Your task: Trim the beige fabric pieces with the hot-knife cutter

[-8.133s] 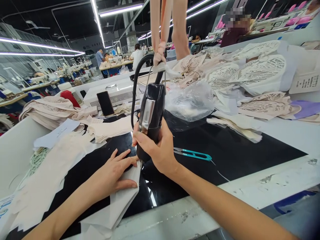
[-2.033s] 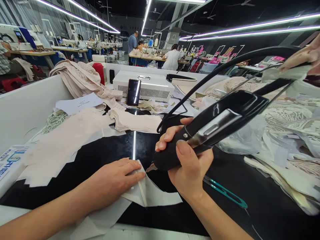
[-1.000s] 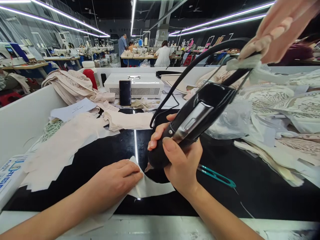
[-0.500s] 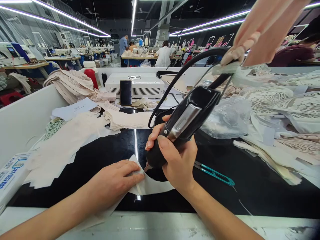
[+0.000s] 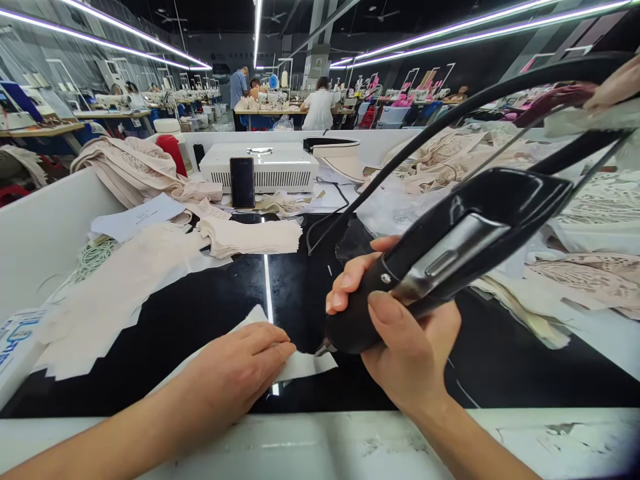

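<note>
My right hand (image 5: 407,350) is wrapped around a black corded handheld tool (image 5: 455,227), its thumb beside a silver lever on the body. The tool leans down to the left. Its small metal tip (image 5: 326,347) is at the right end of a white fabric piece (image 5: 314,365); whether it touches the cloth is hard to tell. Pressed onto that fabric, my left hand (image 5: 245,373) has its fingers together and holds the piece against the black work surface (image 5: 190,353). Part of the cloth is hidden under the left hand and forearm.
A fabric stack (image 5: 255,237) lies ahead, with a phone (image 5: 243,182) and a vented white box (image 5: 280,167) behind it. More cut pieces (image 5: 115,287) spread leftward. Lace pieces (image 5: 585,277) and clear plastic crowd the right. The tool's cable (image 5: 440,143) arcs overhead.
My right hand and the tool have moved right, away from my left hand, along the fabric. The teal thread snips are now out of sight behind my right hand.
</note>
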A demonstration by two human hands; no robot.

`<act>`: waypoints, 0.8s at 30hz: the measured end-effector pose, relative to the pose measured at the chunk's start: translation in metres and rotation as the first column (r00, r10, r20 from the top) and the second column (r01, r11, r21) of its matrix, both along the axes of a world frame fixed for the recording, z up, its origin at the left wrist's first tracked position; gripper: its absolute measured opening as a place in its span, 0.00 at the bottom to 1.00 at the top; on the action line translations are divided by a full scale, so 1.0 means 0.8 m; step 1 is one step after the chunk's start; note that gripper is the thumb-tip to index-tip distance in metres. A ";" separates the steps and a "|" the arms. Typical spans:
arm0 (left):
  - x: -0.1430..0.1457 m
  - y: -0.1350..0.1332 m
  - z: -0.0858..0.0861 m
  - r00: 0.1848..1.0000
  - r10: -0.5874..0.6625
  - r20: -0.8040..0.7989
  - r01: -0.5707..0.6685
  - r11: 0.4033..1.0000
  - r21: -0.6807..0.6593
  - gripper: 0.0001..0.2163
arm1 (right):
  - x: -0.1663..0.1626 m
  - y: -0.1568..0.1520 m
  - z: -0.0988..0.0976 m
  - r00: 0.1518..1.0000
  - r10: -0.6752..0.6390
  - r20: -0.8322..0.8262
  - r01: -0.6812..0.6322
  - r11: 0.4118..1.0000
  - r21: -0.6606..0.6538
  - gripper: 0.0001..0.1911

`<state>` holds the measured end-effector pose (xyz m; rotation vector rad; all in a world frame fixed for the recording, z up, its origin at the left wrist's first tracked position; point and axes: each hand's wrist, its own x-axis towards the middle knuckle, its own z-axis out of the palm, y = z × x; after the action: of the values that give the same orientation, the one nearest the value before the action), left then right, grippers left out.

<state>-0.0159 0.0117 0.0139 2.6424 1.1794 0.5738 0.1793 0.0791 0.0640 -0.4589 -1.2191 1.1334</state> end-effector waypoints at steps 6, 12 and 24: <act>0.011 -0.006 -0.004 0.999 0.036 -0.025 -0.036 0.999 -0.023 0.12 | 0.001 -0.007 0.000 1.000 0.004 -0.001 -0.004 1.000 0.012 0.23; 0.003 -0.010 -0.011 1.000 0.021 -0.011 -0.021 0.999 0.039 0.13 | -0.002 -0.009 0.004 0.999 -0.029 0.018 0.028 1.000 0.008 0.23; -0.002 -0.012 -0.015 0.999 0.002 -0.035 0.000 0.998 0.067 0.14 | -0.026 -0.002 0.008 0.999 0.037 -0.031 -0.037 0.999 -0.011 0.19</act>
<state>-0.0173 0.0018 0.0016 2.7182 1.1912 0.5794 0.1584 0.0779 0.0705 -0.4277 -1.1992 1.1752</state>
